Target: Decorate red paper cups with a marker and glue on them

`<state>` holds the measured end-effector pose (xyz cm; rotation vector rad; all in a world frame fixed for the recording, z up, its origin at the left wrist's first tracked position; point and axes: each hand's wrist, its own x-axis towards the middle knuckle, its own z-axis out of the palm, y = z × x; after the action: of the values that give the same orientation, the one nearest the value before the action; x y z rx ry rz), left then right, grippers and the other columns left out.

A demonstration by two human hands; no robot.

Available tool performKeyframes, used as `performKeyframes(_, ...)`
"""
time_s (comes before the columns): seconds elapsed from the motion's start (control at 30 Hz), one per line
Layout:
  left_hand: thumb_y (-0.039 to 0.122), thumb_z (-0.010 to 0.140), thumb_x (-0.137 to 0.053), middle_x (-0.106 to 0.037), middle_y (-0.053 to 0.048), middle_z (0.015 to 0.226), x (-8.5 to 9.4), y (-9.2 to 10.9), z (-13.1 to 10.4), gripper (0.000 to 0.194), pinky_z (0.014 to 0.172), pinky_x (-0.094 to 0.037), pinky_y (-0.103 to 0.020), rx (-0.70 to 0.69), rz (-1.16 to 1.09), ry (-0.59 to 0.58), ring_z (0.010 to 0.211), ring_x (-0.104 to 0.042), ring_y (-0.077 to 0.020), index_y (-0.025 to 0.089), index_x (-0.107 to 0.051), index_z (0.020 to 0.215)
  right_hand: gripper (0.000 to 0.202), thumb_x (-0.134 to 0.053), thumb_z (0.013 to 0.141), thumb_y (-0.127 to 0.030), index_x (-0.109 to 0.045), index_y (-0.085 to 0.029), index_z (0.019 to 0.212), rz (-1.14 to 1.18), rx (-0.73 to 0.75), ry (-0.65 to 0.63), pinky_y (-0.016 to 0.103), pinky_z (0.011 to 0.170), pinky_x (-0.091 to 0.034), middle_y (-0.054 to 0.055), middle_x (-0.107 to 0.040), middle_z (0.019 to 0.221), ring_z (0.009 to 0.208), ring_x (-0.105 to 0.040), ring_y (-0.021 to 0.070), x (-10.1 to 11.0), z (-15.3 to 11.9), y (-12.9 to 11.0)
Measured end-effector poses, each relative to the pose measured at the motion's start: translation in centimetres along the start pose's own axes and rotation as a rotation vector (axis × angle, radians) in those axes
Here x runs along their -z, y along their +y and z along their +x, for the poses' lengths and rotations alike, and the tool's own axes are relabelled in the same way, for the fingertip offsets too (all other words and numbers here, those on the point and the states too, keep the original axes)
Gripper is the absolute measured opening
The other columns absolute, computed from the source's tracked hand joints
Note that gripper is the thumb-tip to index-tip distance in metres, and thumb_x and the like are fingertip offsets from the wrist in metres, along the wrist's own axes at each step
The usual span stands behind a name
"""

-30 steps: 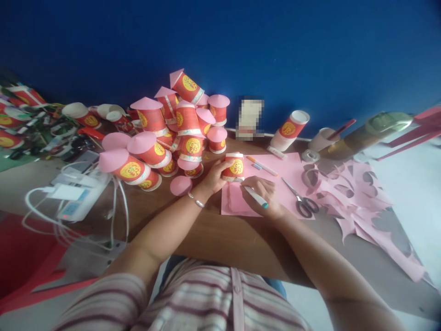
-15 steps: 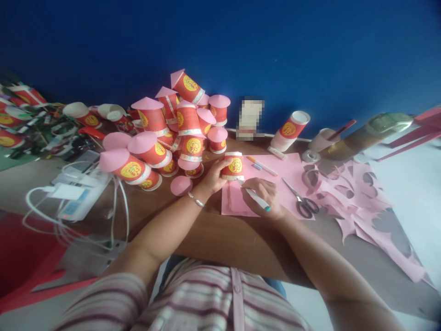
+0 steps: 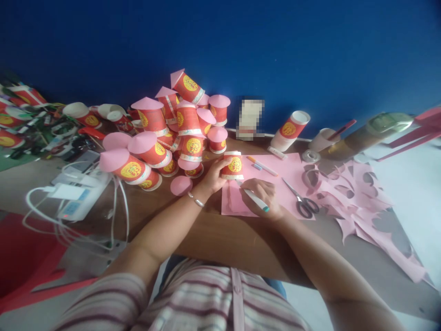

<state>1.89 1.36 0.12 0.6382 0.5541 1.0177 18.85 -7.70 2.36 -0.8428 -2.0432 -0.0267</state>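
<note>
My left hand [image 3: 216,176] is closed around a red paper cup [image 3: 233,166] with a yellow round emblem and white bands. In my right hand [image 3: 263,195] is a white marker [image 3: 255,199] with a teal end, its tip close to the cup's lower edge; whether it touches I cannot tell. Under both hands lies a pink paper sheet [image 3: 289,181], with smaller pink pieces [image 3: 236,200] on it. An orange and white pen [image 3: 267,168] and a small blue cap [image 3: 256,167] rest behind my right hand.
Several red cups with pink cone tops [image 3: 192,147] are piled left of centre. Scissors [image 3: 305,202] and pink paper scraps [image 3: 354,197] lie right. Stacked cups [image 3: 291,131], a tape roll [image 3: 311,156] and a bottle [image 3: 365,133] stand behind. A power strip [image 3: 77,202] with cables sits left.
The marker tip has shifted slightly left and down from the cup's lower edge. The cup has moved up a little in my left hand; everything else stays put.
</note>
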Motion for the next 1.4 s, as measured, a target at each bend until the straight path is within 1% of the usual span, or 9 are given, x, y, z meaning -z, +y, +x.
performKeyframes(0.2,0.031,0.074,-0.082,-0.076,-0.004,0.096,-0.33,0.06,-0.04,0.039,0.086,-0.053,-0.031,-0.015,-0.027,-0.001,0.091,-0.07,-0.0192,0.018,-0.076,0.111,0.018,-0.062,0.095,-0.013,-0.061,-0.022,0.11,-0.014,0.008,0.005,0.027,0.072,-0.06,0.005,-0.076,0.09,0.077,-0.074,0.0163,-0.42,-0.34,0.31)
performKeyframes(0.4,0.034,0.072,-0.083,-0.076,-0.005,0.099,-0.66,0.23,-0.3,0.041,0.088,-0.053,-0.034,-0.006,0.014,-0.021,0.097,-0.071,-0.0224,0.019,-0.075,0.11,0.02,-0.063,0.093,-0.011,-0.061,-0.021,0.11,-0.014,0.006,0.009,0.027,0.072,-0.059,0.005,-0.076,0.091,0.077,-0.074,0.0164,-0.51,-0.3,0.29)
performKeyframes(0.63,0.033,0.073,-0.083,-0.077,-0.006,0.1,-0.75,0.3,-0.31,0.038,0.088,-0.053,-0.033,-0.015,0.007,-0.017,0.097,-0.07,-0.0221,0.019,-0.077,0.107,0.014,-0.061,0.095,-0.012,-0.059,-0.021,0.105,-0.064,-0.023,-0.006,0.026,0.069,-0.058,0.004,-0.076,0.087,0.074,-0.073,0.0152,-0.38,0.0,0.09)
performKeyframes(0.83,0.035,0.074,-0.085,-0.076,-0.005,0.096,-0.45,0.16,-0.23,0.032,0.085,-0.054,-0.033,-0.02,0.015,-0.013,0.091,-0.07,-0.0211,0.018,-0.078,0.101,0.013,-0.061,0.093,-0.011,-0.057,-0.022,0.099,-0.097,-0.033,0.028,0.025,0.065,-0.055,0.002,-0.074,0.082,0.068,-0.07,0.0143,-0.2,0.3,-0.11)
performKeyframes(0.9,0.035,0.074,-0.085,-0.076,-0.004,0.095,-0.4,0.16,-0.22,0.032,0.085,-0.054,-0.033,-0.021,0.012,-0.014,0.091,-0.07,-0.0206,0.019,-0.078,0.101,0.015,-0.061,0.092,-0.01,-0.057,-0.022,0.099,-0.093,-0.031,0.046,0.025,0.065,-0.054,0.001,-0.073,0.079,0.065,-0.068,0.0137,-0.15,0.34,-0.19)
performKeyframes(1.03,0.032,0.074,-0.085,-0.075,-0.004,0.1,-0.48,0.3,-0.32,0.038,0.087,-0.053,-0.032,-0.021,0.003,-0.019,0.094,-0.068,-0.0191,0.021,-0.077,0.11,0.017,-0.062,0.091,-0.009,-0.057,-0.021,0.101,-0.065,-0.009,0.052,0.024,0.067,-0.054,0.002,-0.073,0.081,0.067,-0.068,0.0137,-0.03,0.43,-0.41)
performKeyframes(1.17,0.032,0.073,-0.086,-0.074,-0.005,0.105,-0.47,0.29,-0.43,0.044,0.092,-0.05,-0.034,-0.027,0.052,0.002,0.101,-0.067,-0.0212,0.021,-0.075,0.115,0.014,-0.061,0.093,-0.01,-0.058,-0.021,0.101,-0.053,-0.003,0.017,0.024,0.067,-0.054,0.003,-0.073,0.083,0.069,-0.068,0.014,-0.12,0.34,-0.32)
performKeyframes(1.27,0.032,0.074,-0.085,-0.074,-0.006,0.11,-0.3,0.1,-0.39,0.045,0.096,-0.047,-0.036,-0.047,0.072,0.001,0.106,-0.067,-0.0231,0.02,-0.075,0.116,0.011,-0.06,0.094,-0.012,-0.057,-0.02,0.102,-0.054,-0.004,-0.006,0.025,0.066,-0.054,0.002,-0.072,0.082,0.068,-0.068,0.0139,-0.28,0.18,-0.1)
performKeyframes(1.4,0.032,0.075,-0.084,-0.074,-0.005,0.11,-0.11,-0.06,-0.29,0.044,0.097,-0.046,-0.037,-0.061,0.081,-0.021,0.107,-0.066,-0.0237,0.021,-0.075,0.117,0.011,-0.06,0.095,-0.013,-0.057,-0.021,0.101,-0.072,-0.012,-0.007,0.025,0.065,-0.054,0.002,-0.072,0.081,0.067,-0.068,0.0137,-0.41,0.06,0.03)
